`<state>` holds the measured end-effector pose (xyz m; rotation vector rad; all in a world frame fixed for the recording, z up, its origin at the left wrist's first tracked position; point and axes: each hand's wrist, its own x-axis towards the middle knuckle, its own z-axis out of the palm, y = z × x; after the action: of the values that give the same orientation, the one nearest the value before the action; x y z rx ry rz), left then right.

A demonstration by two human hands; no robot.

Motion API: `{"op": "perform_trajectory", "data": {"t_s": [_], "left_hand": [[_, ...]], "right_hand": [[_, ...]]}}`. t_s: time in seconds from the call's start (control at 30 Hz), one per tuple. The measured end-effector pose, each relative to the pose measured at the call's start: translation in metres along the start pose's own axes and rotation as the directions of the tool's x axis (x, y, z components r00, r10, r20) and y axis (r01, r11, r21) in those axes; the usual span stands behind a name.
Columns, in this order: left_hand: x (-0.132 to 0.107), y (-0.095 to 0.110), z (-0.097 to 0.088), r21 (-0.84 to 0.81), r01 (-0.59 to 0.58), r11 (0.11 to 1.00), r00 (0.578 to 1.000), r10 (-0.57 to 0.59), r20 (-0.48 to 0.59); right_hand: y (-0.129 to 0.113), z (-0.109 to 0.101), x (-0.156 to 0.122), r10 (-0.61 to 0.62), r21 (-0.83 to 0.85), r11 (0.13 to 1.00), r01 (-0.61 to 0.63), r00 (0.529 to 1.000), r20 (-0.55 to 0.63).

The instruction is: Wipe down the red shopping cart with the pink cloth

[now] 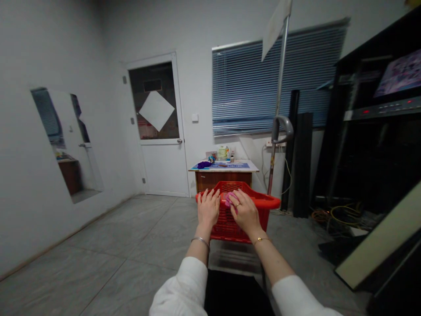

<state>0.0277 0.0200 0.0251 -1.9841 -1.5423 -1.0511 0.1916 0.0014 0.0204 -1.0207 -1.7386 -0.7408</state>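
Note:
In front of me stands a red plastic shopping cart with a red handle bar. My left hand lies over the left part of the bar, fingers stretched out and apart. A pink cloth is bunched under my right hand, which presses it against the middle of the bar with its fingers closed over it. Part of the cloth is hidden by those fingers.
Beyond the cart is a small table with a purple cloth and several small items. A metal pole rises at the cart's right. Coiled cables and a leaning panel lie right. A white door stands behind left.

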Motion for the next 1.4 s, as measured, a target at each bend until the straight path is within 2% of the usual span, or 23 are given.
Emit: {"op": "perform_trajectory", "data": {"t_s": [0.07, 0.2, 0.3, 0.37, 0.43, 0.6, 0.7, 0.77, 0.87, 1.0, 1.1, 1.17, 1.23, 1.3, 1.4], "left_hand": [[0.000, -0.001, -0.001, 0.000, 0.007, 1.000, 1.000, -0.007, 0.004], [-0.001, 0.002, -0.001, -0.015, 0.015, 1.000, 1.000, -0.015, 0.000], [-0.001, 0.005, 0.000, -0.031, 0.005, 1.000, 1.000, -0.006, -0.018], [-0.001, 0.007, 0.002, -0.038, 0.009, 0.999, 1.000, -0.010, -0.029], [-0.001, 0.008, 0.003, -0.040, 0.018, 0.999, 0.999, -0.019, -0.034], [0.000, 0.005, 0.003, -0.034, 0.015, 0.999, 1.000, -0.016, -0.023], [-0.001, 0.003, 0.001, -0.026, 0.008, 1.000, 1.000, -0.008, -0.010], [-0.001, 0.001, 0.000, -0.020, -0.001, 1.000, 1.000, 0.001, -0.008], [0.000, 0.000, -0.001, -0.016, -0.003, 1.000, 1.000, 0.003, -0.006], [0.001, 0.003, -0.001, -0.038, 0.011, 0.999, 1.000, -0.011, 0.006], [0.000, 0.007, 0.000, -0.062, 0.022, 0.998, 1.000, -0.022, -0.005], [0.000, 0.009, 0.000, -0.074, 0.031, 0.997, 0.999, -0.032, -0.012], [0.000, 0.011, 0.001, -0.079, 0.039, 0.996, 0.999, -0.040, -0.014], [-0.001, 0.011, 0.001, -0.080, 0.037, 0.996, 0.999, -0.038, -0.019], [-0.001, 0.010, 0.001, -0.074, 0.032, 0.997, 0.999, -0.034, -0.024]], "right_hand": [[0.028, -0.011, -0.009, 0.012, -0.007, 1.000, -0.012, 1.000, -0.014], [0.086, -0.034, -0.025, 0.130, -0.057, 0.989, -0.136, 0.987, -0.093], [0.099, -0.039, -0.027, 0.243, -0.075, 0.962, -0.261, 0.950, -0.194], [0.089, -0.033, -0.023, 0.286, -0.092, 0.944, -0.317, 0.925, -0.249], [0.067, -0.022, -0.017, 0.275, -0.103, 0.946, -0.307, 0.930, -0.246], [-0.003, 0.005, 0.005, 0.159, -0.045, 0.985, -0.164, 0.983, -0.090], [-0.026, 0.010, 0.012, 0.068, 0.004, 0.998, -0.068, 0.998, 0.009], [-0.021, 0.006, 0.010, 0.024, 0.023, 0.999, -0.025, 0.999, 0.035], [0.013, -0.007, -0.002, 0.012, 0.024, 1.000, -0.012, 1.000, 0.009], [0.074, -0.030, -0.022, 0.123, -0.053, 0.990, -0.129, 0.987, -0.104], [0.094, -0.037, -0.027, 0.206, -0.091, 0.971, -0.223, 0.964, -0.169], [0.088, -0.033, -0.025, 0.273, -0.112, 0.947, -0.301, 0.938, -0.215], [0.069, -0.025, -0.018, 0.315, -0.124, 0.930, -0.347, 0.923, -0.221], [0.042, -0.015, -0.010, 0.308, -0.112, 0.938, -0.329, 0.936, -0.173], [0.000, 0.000, 0.004, 0.214, -0.058, 0.974, -0.218, 0.974, -0.074]]}}
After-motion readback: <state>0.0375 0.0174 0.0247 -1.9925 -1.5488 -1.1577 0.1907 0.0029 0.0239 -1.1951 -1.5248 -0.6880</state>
